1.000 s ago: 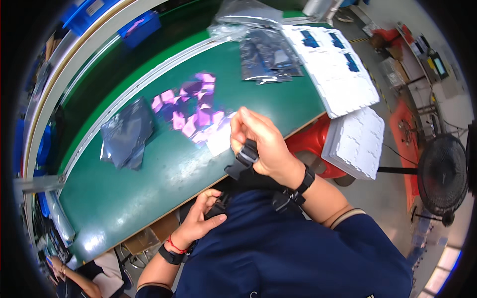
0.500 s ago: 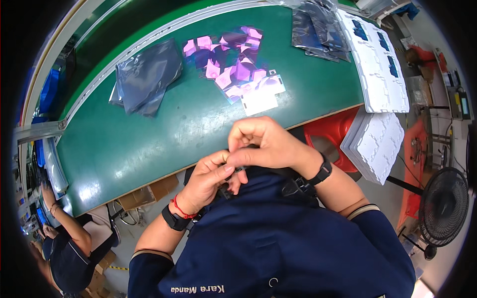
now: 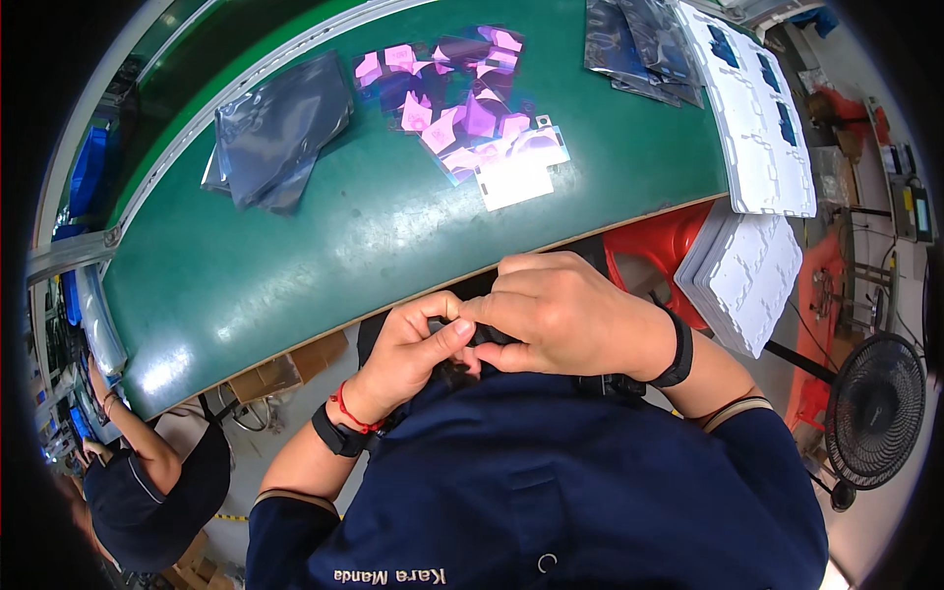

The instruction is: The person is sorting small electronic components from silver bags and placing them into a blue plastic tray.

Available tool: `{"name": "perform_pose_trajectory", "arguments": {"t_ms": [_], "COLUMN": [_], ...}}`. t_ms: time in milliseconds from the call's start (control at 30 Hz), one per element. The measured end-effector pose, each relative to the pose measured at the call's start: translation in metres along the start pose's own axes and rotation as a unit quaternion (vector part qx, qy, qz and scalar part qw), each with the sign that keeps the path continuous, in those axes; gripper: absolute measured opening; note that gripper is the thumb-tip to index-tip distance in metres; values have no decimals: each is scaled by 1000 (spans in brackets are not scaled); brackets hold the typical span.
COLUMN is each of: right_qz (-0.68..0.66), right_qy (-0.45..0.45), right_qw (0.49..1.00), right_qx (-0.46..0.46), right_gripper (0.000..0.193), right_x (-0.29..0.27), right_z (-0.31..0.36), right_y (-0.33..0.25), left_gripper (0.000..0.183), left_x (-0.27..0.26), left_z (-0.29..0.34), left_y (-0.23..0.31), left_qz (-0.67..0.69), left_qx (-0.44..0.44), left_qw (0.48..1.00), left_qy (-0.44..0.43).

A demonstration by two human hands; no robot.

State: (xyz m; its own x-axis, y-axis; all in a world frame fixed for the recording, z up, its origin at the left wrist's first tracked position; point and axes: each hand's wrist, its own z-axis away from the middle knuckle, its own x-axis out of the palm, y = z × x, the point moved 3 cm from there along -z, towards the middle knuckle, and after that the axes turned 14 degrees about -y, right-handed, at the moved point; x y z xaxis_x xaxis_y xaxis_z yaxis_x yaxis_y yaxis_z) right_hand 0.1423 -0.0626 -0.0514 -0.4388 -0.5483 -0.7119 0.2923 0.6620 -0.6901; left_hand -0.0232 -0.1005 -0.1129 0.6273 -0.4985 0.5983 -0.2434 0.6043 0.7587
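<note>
Close to my body, just off the table's near edge, my left hand (image 3: 411, 346) is closed, thumb against its curled fingers. My right hand (image 3: 575, 313) meets it there with its fingertips bent in and pinching. Between and beneath the fingers something small and dark shows in part, too covered to name. On the table beyond lie many glossy pink and purple film pieces (image 3: 477, 118), spread in an overlapping patch. A white rectangular sheet (image 3: 516, 185) with small dark marks lies at the patch's near edge.
The green table (image 3: 324, 285) carries grey plastic bags (image 3: 280, 128) at left and more dark bags (image 3: 639, 49) at right. A white moulded tray (image 3: 752, 128) overhangs its right end. Beside me are stacked white trays (image 3: 737, 275), a red stool (image 3: 654, 251) and a black fan (image 3: 875, 408). A co-worker (image 3: 147, 482) sits lower left.
My right hand has turned over and shifted slightly to the right and nearer my body, its fingertips still against the left hand. The left hand has barely moved. The view has shifted a little.
</note>
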Motion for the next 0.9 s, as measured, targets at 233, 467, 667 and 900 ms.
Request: {"name": "perform_pose_trajectory", "arguments": {"t_ms": [233, 467, 667, 900], "right_qz": [-92, -118, -12, -24], "right_qy": [-3, 7, 9, 32], "right_qw": [995, 988, 998, 999], "right_qx": [38, 101, 61, 28], "right_gripper": [36, 42, 33, 28], "right_x": [0, -1, 4, 8], "right_z": [5, 12, 9, 11], "right_y": [12, 13, 10, 10], "left_gripper": [23, 25, 25, 26], "left_x": [-2, -2, -3, -1], "left_z": [-4, -4, -5, -1], "left_y": [-1, 4, 2, 5], "left_qz": [41, 54, 38, 16], "left_qx": [23, -1, -5, -12], "left_qw": [998, 999, 999, 1000], "left_qy": [-38, 1, -3, -9]}}
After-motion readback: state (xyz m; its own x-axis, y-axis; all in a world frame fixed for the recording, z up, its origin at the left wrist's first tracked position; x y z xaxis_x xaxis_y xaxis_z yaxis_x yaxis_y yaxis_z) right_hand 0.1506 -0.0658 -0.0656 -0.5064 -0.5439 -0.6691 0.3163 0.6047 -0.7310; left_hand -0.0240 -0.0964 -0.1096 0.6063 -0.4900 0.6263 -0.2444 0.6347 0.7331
